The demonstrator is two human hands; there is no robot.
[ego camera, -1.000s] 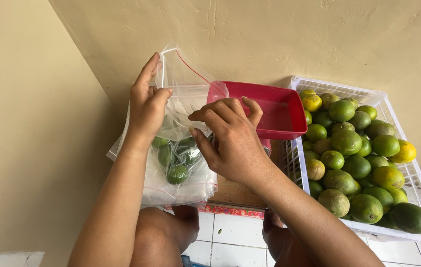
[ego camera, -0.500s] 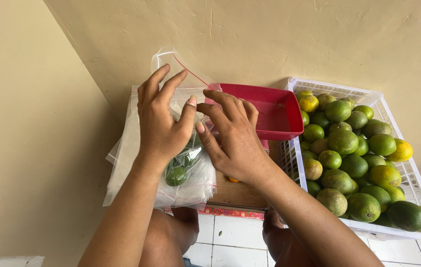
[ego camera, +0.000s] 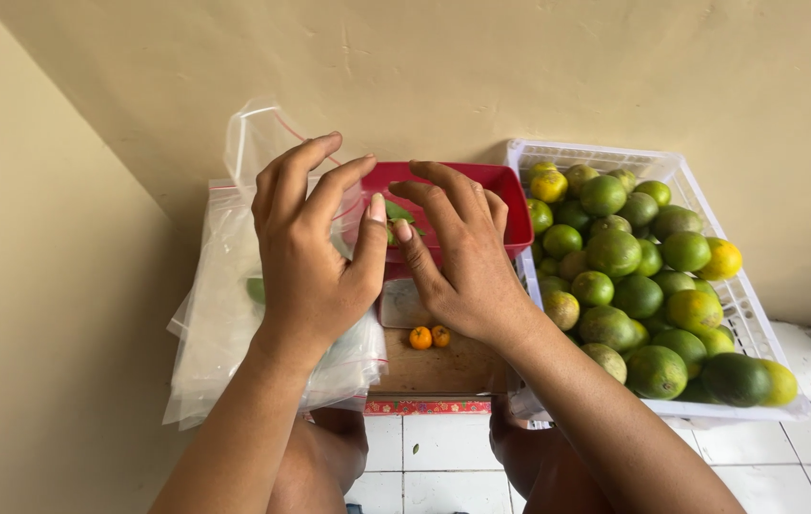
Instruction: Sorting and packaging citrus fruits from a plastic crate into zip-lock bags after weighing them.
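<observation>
Beige wall | left hand (ego camera: 315,252), right hand (ego camera: 462,257) pinching clear bag (ego camera: 224,314) top

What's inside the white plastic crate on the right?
The white crate is piled with round citrus fruit, mostly green, a few yellow. Whatever lies beneath the top layer is covered by the pile.

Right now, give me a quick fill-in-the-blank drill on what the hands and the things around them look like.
1. Both hands work at the top of a clear plastic ____.
2. The white crate on the right holds mostly ____ citrus fruits.
3. The tray behind the right hand is ____ in colour.
4. Below the left hand and the right one, ____ small orange fruits lie on the wooden board.

Missing words: bag; green; red; two
</observation>
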